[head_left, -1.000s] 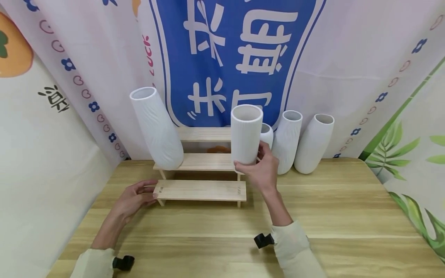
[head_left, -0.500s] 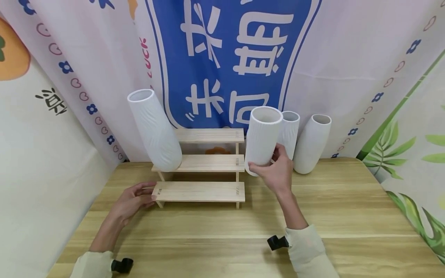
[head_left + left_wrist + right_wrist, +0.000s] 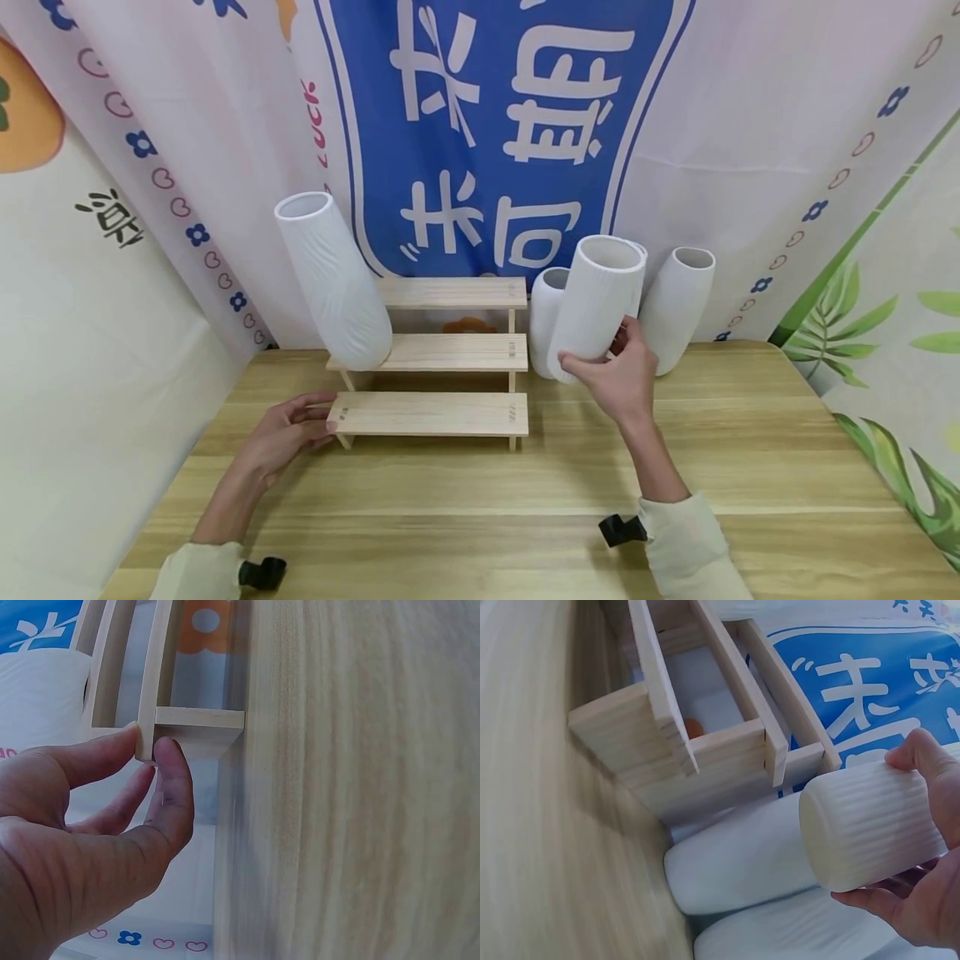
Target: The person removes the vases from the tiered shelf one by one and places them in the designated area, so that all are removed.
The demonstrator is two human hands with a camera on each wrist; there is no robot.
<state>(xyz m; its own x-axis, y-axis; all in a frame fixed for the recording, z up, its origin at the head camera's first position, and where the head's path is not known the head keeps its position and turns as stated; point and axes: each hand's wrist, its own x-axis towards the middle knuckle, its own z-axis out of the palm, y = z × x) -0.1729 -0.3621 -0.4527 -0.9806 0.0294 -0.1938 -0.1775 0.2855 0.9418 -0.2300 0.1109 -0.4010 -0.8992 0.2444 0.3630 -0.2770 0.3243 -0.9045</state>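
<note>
My right hand (image 3: 621, 379) grips the lower part of a white ribbed vase (image 3: 597, 296), held tilted with its mouth up. In the right wrist view, the ribbed vase (image 3: 874, 825) has its base off the table, with thumb and fingers on opposite sides. My left hand (image 3: 281, 437) pinches the left end of the lowest board of a three-tier wooden shelf (image 3: 431, 414); the left wrist view has thumb and fingertips at the board's end (image 3: 148, 739). A tall white vase (image 3: 337, 287) with a wavy relief stands on the middle tier, at the left.
Right of the shelf, a short white vase (image 3: 545, 325) and a taller white vase (image 3: 681, 308) stand on the wooden table (image 3: 450, 517). Another vase between them is mostly hidden behind the held one. A printed curtain (image 3: 480, 142) hangs close behind.
My right hand has carried the ribbed vase rightward, from in front of the shelf's right end to in front of the standing vases. The left hand keeps its hold on the shelf.
</note>
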